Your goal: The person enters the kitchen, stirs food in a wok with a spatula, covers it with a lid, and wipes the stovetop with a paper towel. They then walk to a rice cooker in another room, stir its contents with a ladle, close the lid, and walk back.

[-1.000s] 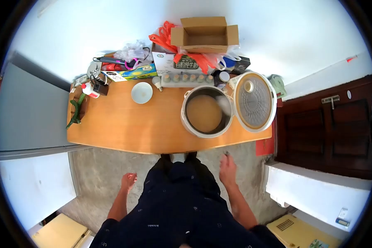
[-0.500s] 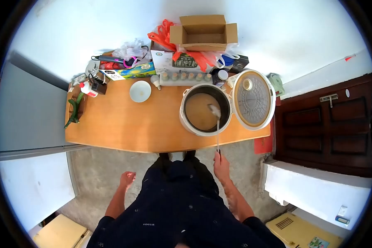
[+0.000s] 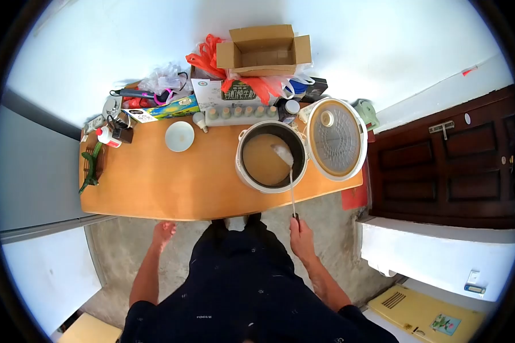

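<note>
"Ladle (image 3: 292,180): where is it, and what has hold of it?"

"Its head is inside the rice cooker (image 3: 252,182), toward the right inner wall, at the cloudy tan liquid (image 3: 260,157); how deep it sits I cannot tell. The right hand (image 3: 302,239), on the near side of the cooker, is wrapped around the dark handle (image 3: 296,217)."

"Good hold, would you say?"

"I'd judge so: gripping the far end leaves the knuckles outside the cooker. The shaft crosses over its near rim (whether it touches, I can't make out), so a light, steady wrist seems wise, to avoid knocking the rim or tipping the head."

"And the left hand (image 3: 165,233)?"

"Well apart, left of the cooker and nearer than it. The fingers are curled with nothing visible in them; whether they press into the palm is unclear. It could steady the cooker's left wall, should that shift."

"Anything to mind around it?"

"The lid (image 3: 336,140) stands raised just right of the cooker, so I'd avoid wide sweeps that way. The white bowl (image 3: 173,140) sits on the table (image 3: 143,183), well left of the cooker."
</note>
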Demonstrator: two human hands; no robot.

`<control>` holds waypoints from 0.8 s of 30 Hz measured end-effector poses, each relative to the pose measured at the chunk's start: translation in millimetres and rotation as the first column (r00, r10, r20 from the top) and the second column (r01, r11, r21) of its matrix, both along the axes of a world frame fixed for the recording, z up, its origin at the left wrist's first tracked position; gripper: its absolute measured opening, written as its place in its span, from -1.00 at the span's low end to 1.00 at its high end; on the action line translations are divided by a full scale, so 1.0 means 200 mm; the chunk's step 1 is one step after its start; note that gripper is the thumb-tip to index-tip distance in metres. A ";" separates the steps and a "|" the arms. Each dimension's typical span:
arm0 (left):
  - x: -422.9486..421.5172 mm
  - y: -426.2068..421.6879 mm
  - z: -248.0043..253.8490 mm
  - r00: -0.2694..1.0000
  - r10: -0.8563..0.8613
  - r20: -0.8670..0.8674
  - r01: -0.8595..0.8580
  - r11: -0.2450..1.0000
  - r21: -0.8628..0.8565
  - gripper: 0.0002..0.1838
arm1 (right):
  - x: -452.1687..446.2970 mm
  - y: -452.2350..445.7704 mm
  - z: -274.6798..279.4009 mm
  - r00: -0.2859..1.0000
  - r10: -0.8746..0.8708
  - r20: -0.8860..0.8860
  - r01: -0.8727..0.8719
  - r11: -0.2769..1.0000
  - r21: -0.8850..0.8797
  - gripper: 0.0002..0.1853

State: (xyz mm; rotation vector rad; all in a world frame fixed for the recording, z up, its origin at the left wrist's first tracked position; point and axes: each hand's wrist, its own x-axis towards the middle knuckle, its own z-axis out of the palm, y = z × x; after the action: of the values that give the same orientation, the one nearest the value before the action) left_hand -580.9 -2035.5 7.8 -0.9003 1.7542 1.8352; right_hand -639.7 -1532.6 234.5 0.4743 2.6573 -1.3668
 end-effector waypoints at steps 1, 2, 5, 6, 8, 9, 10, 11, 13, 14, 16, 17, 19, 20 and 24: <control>-0.03 -0.05 -0.07 0.996 0.004 -0.094 0.010 0.989 0.146 -0.79 | 0.01 -0.02 0.11 1.000 -0.026 0.012 0.026 0.999 -0.032 -0.59; -0.12 -0.05 -0.04 0.995 0.003 -0.100 0.012 0.988 0.151 -0.79 | 0.00 -0.02 0.14 1.000 -0.027 0.006 0.027 0.999 -0.027 -0.59; -0.40 -0.01 0.28 0.995 -0.078 -0.055 0.084 0.992 0.098 -0.79 | -0.02 -0.03 0.09 0.994 -0.095 -0.053 0.088 0.987 -0.133 -0.59; -0.48 0.04 0.39 0.998 -0.041 -0.043 0.041 0.999 -0.002 -0.78 | -0.03 -0.01 -0.07 0.999 -0.045 -0.014 0.044 0.997 -0.063 -0.59; -0.64 0.03 0.41 0.999 -0.006 -0.038 0.002 0.995 -0.101 -0.78 | -0.01 -0.01 -0.16 1.000 -0.001 0.028 0.001 1.000 0.007 -0.59; -0.71 -0.03 0.33 0.999 -0.036 -0.036 0.034 0.999 -0.033 -0.75 | 0.01 -0.02 -0.15 0.995 -0.030 0.097 0.035 0.998 -0.051 -0.57; -0.79 -0.06 0.28 0.998 -0.054 -0.041 0.056 0.998 0.037 -0.72 | 0.00 -0.02 -0.15 0.986 -0.045 0.162 0.063 0.992 -0.106 -0.54; -0.85 -0.03 0.31 0.998 -0.051 -0.040 0.052 0.998 0.038 -0.72 | 0.01 -0.02 -0.13 0.986 -0.042 0.163 0.059 0.993 -0.105 -0.54; -1.00 0.09 0.43 0.989 0.057 -0.135 -0.057 0.998 0.006 -0.72 | 0.01 -0.01 -0.07 0.953 -0.059 0.296 0.178 0.903 -0.392 -0.49; -1.07 0.10 0.37 0.988 0.048 -0.144 -0.045 0.999 0.023 -0.69 | 0.00 -0.03 -0.02 0.954 -0.049 0.297 0.170 0.903 -0.395 -0.49; -1.16 0.10 0.26 0.989 0.078 -0.124 -0.078 0.997 0.004 -0.62 | -0.05 -0.09 0.07 0.898 -0.083 0.431 0.347 0.735 -0.582 -0.40; -1.20 0.13 0.24 0.989 0.110 -0.101 -0.113 0.993 -0.026 -0.57 | -0.07 -0.12 0.08 0.896 -0.049 0.441 0.329 0.739 -0.588 -0.40; -1.29 0.14 0.14 0.984 0.168 -0.059 -0.170 0.985 -0.024 -0.47 | -0.09 -0.18 0.10 0.879 -0.084 0.469 0.374 0.732 -0.570 -0.31; -1.31 0.15 0.14 0.981 0.184 -0.055 -0.186 0.982 -0.027 -0.47 | -0.11 -0.22 0.10 0.872 -0.077 0.484 0.379 0.733 -0.565 -0.27; -1.41 0.18 0.07 0.961 0.271 -0.050 -0.267 0.960 0.083 -0.50 | -0.19 -0.43 0.10 0.874 0.023 0.485 0.296 0.767 -0.569 -0.26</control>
State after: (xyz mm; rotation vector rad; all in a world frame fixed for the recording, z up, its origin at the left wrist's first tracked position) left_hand -862.1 -1998.8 21.4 -1.1096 1.6506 2.1049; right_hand -677.0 -1617.8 254.8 0.7951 1.6649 -1.7919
